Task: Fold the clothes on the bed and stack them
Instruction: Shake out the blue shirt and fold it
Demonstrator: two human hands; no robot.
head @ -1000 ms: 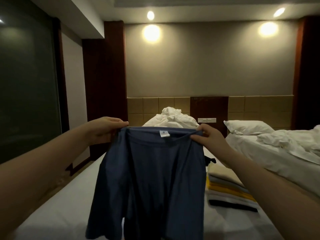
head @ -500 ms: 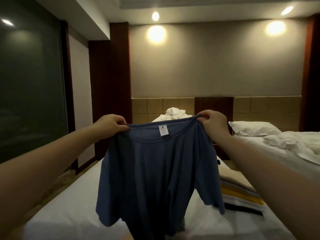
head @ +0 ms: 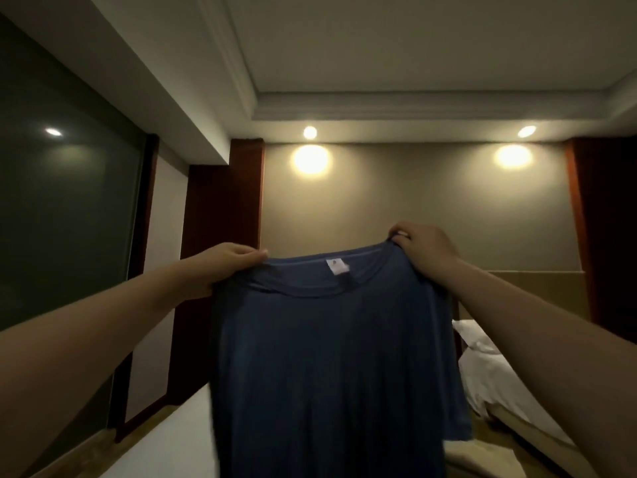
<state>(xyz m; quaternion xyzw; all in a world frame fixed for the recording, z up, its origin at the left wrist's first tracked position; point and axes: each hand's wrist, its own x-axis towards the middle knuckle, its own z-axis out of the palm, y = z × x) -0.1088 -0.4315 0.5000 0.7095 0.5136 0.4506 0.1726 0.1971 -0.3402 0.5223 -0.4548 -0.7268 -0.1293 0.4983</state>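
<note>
A dark blue T-shirt (head: 331, 367) hangs in the air in front of me, collar up, with a small white label showing inside the neck. My left hand (head: 224, 267) grips its left shoulder and my right hand (head: 424, 246) grips its right shoulder, a little higher. The shirt falls straight down and covers most of the white bed (head: 165, 443) below it. A tan piece of folded clothing (head: 489, 460) shows at the bottom right; the other folded clothes are hidden.
A second bed with a white pillow (head: 472, 339) and rumpled white bedding (head: 510, 391) stands to the right. A dark glass pane (head: 62, 219) fills the left wall. Dark wooden panels (head: 217, 270) and the beige back wall lie ahead.
Both hands have raised the shirt higher and spread it wider. The view has tilted up, so the ceiling now shows and the stack of folded clothes has dropped almost out of sight.
</note>
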